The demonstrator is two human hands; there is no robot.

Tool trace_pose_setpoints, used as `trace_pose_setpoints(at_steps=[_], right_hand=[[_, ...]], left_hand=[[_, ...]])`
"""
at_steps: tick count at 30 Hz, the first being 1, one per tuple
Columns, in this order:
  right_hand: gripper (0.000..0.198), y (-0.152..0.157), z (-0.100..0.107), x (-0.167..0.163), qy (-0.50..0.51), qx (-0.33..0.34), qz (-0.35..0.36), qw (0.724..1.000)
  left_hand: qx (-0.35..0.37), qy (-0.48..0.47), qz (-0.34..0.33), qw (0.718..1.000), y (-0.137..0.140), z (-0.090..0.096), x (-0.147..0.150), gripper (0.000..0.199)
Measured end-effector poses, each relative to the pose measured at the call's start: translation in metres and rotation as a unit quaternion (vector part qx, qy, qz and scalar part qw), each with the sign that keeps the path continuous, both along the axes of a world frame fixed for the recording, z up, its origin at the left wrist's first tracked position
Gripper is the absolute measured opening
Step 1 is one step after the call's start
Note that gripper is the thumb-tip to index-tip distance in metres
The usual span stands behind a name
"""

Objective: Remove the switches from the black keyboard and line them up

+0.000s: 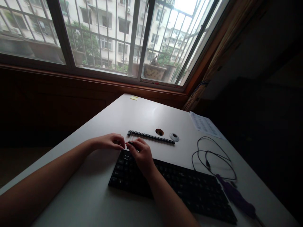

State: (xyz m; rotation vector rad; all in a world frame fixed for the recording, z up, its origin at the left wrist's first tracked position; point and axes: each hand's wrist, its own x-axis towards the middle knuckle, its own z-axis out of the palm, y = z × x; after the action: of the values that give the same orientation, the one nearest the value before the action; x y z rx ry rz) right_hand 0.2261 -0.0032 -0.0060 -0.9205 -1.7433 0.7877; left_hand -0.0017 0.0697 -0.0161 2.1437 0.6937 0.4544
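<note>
My right hand [143, 154] reaches over the upper left part of a black keyboard [199, 192]. Its thumb and fingers pinch the dark handle of a keycap puller [130, 143], whose thin wire loops point up and away. Close beside it, my left hand [111, 141] hovers by the keyboard's top left corner with fingers curled and thumb drawn in. Whatever may be between those fingertips is too small to make out. Beyond both hands lies a long row of black keycaps [151, 136], with a short second row at its left end.
Behind the keycaps are a round cable hole [159, 131] and its grey cover [174, 136]. A black cable [208, 151] coils at the right, near a purple duster-like item [239, 197]. Printed paper [205, 124] and a yellow sticky note [134, 98] lie toward the white table's [146, 110] far side.
</note>
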Motion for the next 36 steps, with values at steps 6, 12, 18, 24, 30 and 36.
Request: trace_pose_setpoints(at_steps=[6,12,18,24,30,36], right_hand=[[0.018,-0.0022,0.0007,-0.0017,-0.012,0.005,0.018,1.0],[0.016,-0.0014,-0.0046,-0.0018,-0.043,0.022,0.023,0.999],[0.015,-0.0018,-0.0051,-0.0015,-0.056,0.028,0.025,0.998],[0.016,-0.0033,-0.0031,-0.0022,-0.031,0.037,0.011,0.999],[0.019,-0.0047,0.0,-0.0027,-0.025,0.035,0.005,0.999],[0.017,-0.0059,0.0011,-0.0024,-0.026,0.037,0.017,0.999]], left_hand=[[-0.019,0.006,0.001,1.0,0.0025,-0.0033,-0.0008,0.026],[-0.014,-0.008,0.003,1.0,0.0034,-0.0079,-0.0005,0.029],[0.001,0.002,-0.013,1.0,0.0022,-0.0033,0.002,0.025],[0.018,-0.012,-0.029,0.999,0.0017,0.0013,0.0046,0.022],[0.027,0.0,-0.035,0.999,0.0041,-0.0005,0.0038,0.018],[0.041,0.014,-0.039,0.998,0.0039,-0.0007,0.0035,0.018]])
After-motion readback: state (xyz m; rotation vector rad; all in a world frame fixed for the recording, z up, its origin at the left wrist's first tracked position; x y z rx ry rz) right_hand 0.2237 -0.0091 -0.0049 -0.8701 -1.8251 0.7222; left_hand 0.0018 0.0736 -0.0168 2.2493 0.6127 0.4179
